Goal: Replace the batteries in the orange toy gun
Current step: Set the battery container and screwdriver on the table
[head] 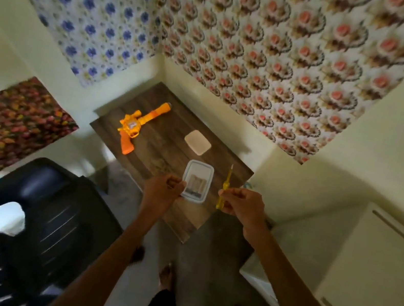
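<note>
The orange toy gun (137, 125) lies flat on the far left of the small wooden table (163, 151), barrel pointing toward the back corner. A clear plastic container (197, 181) with batteries inside sits near the table's front edge. My left hand (162, 190) is closed at the container's left rim, touching it. To the right of the container, my right hand (243, 204) holds a yellow screwdriver (224, 189) upright with its tip pointing away from me. The container's beige lid (198, 142) lies apart, behind the container.
The table stands in a corner between two walls covered in patterned paper. A black plastic chair (20, 228) stands at the left, close to the table. White cabinets (370, 263) are at the right. My bare feet show on the floor below.
</note>
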Available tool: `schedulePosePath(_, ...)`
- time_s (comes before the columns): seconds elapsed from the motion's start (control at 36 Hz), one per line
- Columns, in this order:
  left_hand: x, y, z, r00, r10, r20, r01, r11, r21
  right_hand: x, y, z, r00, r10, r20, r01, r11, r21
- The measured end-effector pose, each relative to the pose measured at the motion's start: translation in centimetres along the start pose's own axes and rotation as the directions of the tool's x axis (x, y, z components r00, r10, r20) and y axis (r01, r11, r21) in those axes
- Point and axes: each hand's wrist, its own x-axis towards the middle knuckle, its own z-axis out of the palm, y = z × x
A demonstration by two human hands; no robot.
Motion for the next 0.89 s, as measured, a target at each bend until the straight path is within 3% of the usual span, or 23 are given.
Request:
schedulePosePath(0.22, 5.1, 0.2, -2.5, 1.0, 0.011, 0.024, -0.012, 0.998, 0.06, 2.5, -1.2, 3.3, 0.999, 0.042, -0.029, -0.042, 0.999, 0.002)
schedulePosePath(0.56, 12.2, -1.0, 0.2, 0.991, -0.059, 0.118, 0.035, 0.981, 0.192, 10.7, 1.4, 5.1, 0.978, 0.198, -0.067, -0.199, 0.98, -0.004)
schedulePosePath(0.89, 24.0, -11.1, 9.5, 0.951, -0.192, 0.243, 0.102, 0.935, 0.339, 23.8, 12.8, 7.1, 0.89, 0.376, -0.257, -0.382, 0.924, 0.029)
